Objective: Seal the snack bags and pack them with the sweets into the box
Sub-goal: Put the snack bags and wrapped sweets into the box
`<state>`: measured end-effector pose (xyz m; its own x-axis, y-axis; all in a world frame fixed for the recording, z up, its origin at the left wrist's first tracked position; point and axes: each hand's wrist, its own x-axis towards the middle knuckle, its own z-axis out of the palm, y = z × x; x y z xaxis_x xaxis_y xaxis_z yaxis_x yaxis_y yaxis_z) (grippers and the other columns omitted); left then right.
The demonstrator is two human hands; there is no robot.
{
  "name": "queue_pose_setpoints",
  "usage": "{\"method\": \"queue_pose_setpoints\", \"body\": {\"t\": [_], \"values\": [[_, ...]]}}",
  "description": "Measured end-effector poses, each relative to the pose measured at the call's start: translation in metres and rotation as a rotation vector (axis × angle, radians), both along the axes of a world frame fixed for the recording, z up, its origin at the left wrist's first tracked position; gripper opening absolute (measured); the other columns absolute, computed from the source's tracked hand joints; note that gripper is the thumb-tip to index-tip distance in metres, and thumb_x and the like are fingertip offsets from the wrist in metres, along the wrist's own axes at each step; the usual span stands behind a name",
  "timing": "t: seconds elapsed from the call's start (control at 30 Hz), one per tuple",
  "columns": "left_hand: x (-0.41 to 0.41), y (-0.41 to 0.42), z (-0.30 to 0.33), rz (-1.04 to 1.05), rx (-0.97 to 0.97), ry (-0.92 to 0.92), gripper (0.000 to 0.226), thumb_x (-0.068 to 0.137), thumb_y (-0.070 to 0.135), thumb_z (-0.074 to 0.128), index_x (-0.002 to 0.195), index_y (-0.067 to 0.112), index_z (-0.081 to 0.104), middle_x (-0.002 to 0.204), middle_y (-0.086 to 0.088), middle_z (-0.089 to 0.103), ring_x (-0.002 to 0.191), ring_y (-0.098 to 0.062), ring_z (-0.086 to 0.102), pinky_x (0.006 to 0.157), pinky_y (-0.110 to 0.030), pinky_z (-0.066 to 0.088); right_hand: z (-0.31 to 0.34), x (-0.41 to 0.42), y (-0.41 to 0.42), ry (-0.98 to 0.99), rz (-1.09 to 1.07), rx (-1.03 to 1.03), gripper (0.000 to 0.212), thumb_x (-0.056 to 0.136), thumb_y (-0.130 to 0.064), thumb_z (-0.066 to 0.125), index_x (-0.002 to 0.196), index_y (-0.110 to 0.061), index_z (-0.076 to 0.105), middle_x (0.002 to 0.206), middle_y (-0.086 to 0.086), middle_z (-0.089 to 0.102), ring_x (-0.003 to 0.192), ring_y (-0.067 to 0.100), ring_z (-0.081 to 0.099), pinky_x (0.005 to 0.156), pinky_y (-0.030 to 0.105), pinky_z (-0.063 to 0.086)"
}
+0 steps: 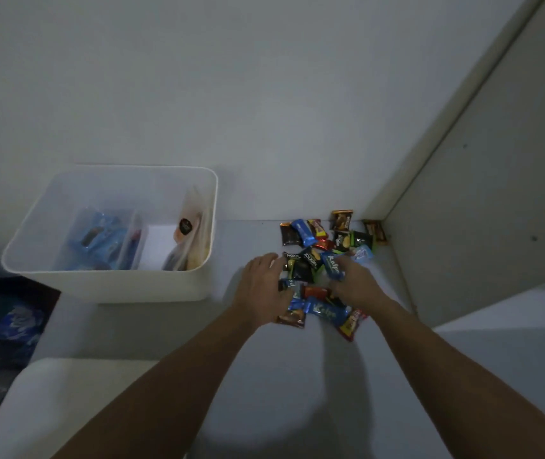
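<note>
A pile of small wrapped sweets (pixel 325 256) in blue, black, red and brown wrappers lies on the white surface near the wall corner. My left hand (pixel 261 286) presses on the pile's left side, fingers curled around several wrappers. My right hand (pixel 357 283) closes on the pile from the right, fingers over a blue wrapper (pixel 332 265). More sweets poke out below both hands. The white plastic box (pixel 109 286) stands to the left, holding blue snack bags (pixel 99 240) on its left side and a clear bag with an orange label (pixel 186 233) against its right wall.
A wall rises right behind the box and the sweets, and a cupboard side (pixel 483 200) closes the corner on the right. A white lid or tray (pixel 56 402) lies at the lower left. Dark patterned fabric (pixel 3 336) sits at the left edge.
</note>
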<state>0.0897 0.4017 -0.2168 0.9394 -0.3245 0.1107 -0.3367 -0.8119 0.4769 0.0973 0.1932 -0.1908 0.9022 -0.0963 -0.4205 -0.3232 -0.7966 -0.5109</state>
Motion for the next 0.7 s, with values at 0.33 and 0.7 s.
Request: {"method": "queue_pose_setpoints", "body": {"t": [0.33, 0.7], "values": [[-0.014, -0.028, -0.089, -0.049, 0.315, 0.108, 0.084, 0.076, 0.071, 0.046, 0.147, 0.029, 0.028, 0.157, -0.018, 0.02, 0.143, -0.041, 0.02, 0.108, -0.062, 0.023, -0.101, -0.046, -0.023, -0.234, 0.241, -0.269, 0.08, 0.076, -0.077, 0.045, 0.145, -0.042, 0.027, 0.155, 0.011, 0.025, 0.142, 0.036, 0.022, 0.104, 0.058, 0.028], [-0.023, -0.033, -0.11, 0.074, 0.208, -0.16, 0.043, 0.075, 0.051, 0.062, 0.106, 0.023, 0.06, 0.117, -0.012, 0.06, 0.098, -0.032, 0.055, 0.077, -0.039, 0.045, -0.129, -0.043, -0.036, -0.496, 0.27, -0.336, 0.037, 0.072, -0.039, 0.076, 0.104, -0.023, 0.065, 0.117, 0.006, 0.061, 0.103, 0.03, 0.055, 0.074, 0.037, 0.043]]}}
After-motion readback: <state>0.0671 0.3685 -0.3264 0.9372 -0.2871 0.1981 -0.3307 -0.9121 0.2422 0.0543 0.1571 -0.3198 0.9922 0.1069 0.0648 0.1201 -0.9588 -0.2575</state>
